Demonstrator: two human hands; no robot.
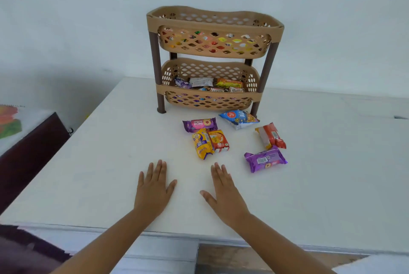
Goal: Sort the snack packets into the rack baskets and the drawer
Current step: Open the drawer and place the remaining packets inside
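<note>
A tan two-tier rack stands at the back of the white table [88, 174]. Its upper basket [214, 30] and lower basket [208, 95] both hold snack packets. Loose in front of it lie a purple Jim Jam Pops packet [199, 124], a blue packet [239, 118], a yellow packet [201, 143] overlapping an orange-red packet [219, 140], a red-orange packet [270, 135] and a purple packet [265, 159]. My left hand [153, 189] and my right hand [225, 194] rest flat on the table, fingers apart, holding nothing, nearer to me than the packets.
A dark wooden piece of furniture [28, 154] with a floral cloth [11, 123] stands to the left of the table. The table's front edge [155, 231] runs below my wrists. A white wall rises behind the rack.
</note>
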